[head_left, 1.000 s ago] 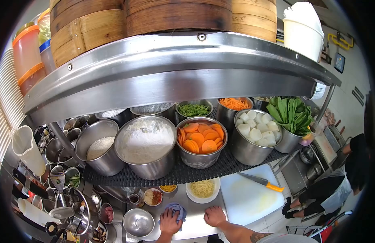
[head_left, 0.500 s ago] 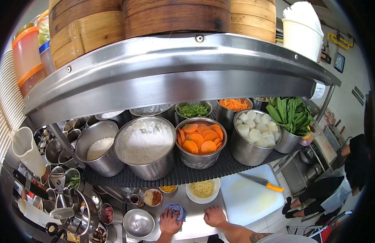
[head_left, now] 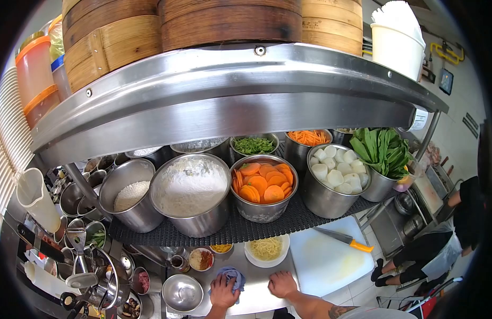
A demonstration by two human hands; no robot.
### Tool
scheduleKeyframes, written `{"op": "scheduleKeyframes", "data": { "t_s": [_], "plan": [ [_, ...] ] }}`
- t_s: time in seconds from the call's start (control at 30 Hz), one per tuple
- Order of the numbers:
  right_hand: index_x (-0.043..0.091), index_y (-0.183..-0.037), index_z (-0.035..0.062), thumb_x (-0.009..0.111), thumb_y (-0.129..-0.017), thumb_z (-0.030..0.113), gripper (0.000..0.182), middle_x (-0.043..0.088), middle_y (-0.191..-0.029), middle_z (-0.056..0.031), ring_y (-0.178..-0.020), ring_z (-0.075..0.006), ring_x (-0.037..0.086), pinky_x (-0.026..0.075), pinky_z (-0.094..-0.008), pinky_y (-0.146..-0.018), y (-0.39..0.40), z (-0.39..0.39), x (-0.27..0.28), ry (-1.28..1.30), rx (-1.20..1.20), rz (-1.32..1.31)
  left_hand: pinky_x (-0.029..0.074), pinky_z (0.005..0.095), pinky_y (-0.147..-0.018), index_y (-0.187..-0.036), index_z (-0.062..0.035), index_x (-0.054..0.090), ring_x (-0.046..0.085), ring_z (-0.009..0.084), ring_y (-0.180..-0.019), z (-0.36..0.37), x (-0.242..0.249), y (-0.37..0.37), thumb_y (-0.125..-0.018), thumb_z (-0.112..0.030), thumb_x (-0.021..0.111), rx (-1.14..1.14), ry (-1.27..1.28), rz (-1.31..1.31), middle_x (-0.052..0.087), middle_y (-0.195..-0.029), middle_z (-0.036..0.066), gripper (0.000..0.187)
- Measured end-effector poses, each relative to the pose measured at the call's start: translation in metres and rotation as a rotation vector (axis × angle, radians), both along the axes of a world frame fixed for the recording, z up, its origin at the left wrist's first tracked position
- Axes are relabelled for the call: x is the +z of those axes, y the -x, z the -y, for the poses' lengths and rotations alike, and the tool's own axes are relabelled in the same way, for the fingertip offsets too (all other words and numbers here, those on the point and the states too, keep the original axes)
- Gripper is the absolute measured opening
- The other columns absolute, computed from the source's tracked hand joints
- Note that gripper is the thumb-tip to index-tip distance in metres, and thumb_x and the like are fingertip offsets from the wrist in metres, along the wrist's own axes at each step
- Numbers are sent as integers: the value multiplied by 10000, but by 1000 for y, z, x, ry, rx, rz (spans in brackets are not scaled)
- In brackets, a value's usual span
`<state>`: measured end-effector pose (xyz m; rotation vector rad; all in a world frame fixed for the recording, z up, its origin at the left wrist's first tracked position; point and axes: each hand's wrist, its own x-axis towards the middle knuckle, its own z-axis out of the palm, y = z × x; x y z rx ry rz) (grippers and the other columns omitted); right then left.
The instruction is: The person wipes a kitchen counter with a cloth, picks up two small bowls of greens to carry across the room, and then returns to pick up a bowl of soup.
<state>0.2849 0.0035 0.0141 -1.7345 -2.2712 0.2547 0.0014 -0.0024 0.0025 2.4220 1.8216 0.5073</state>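
Note:
My left hand [head_left: 222, 292] lies on a crumpled blue cloth [head_left: 234, 277] on the steel counter [head_left: 254, 303], its fingers pressed onto the fabric. To its right, my right hand [head_left: 282, 284] rests palm down on the same counter, holding nothing, with the fingers apart. A white bowl of noodles [head_left: 266, 249] stands just beyond my hands. Left of the cloth sits a round metal bowl [head_left: 182, 293] with nothing visible in it. Beside my right hand is a white cutting board [head_left: 320, 276], and a knife with an orange handle [head_left: 360, 245] lies across its far edge.
Above the counter, a rack holds metal pots of white powder [head_left: 190, 186], carrot slices [head_left: 263, 183], white chunks [head_left: 339, 170] and leafy greens [head_left: 381, 151]. Bamboo steamers [head_left: 230, 24] stand on the top shelf [head_left: 246, 69]. Another person [head_left: 434, 250] is at the right.

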Motion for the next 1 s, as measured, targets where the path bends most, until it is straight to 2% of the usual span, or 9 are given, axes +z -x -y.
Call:
{"op": "scheduleKeyframes", "data": {
  "t_s": [1.0],
  "plan": [
    [682, -910, 117, 579, -855, 276, 198, 692, -918, -129, -934, -331, 631, 452, -486, -872, 0, 0, 2, -19, 0, -6, 324, 569, -1123, -1287, -190, 679, 436, 387, -1388, 0, 3, -1, -797, -445, 636, 4, -14, -25, 567, -1419, 191, 555]
  ]
}}
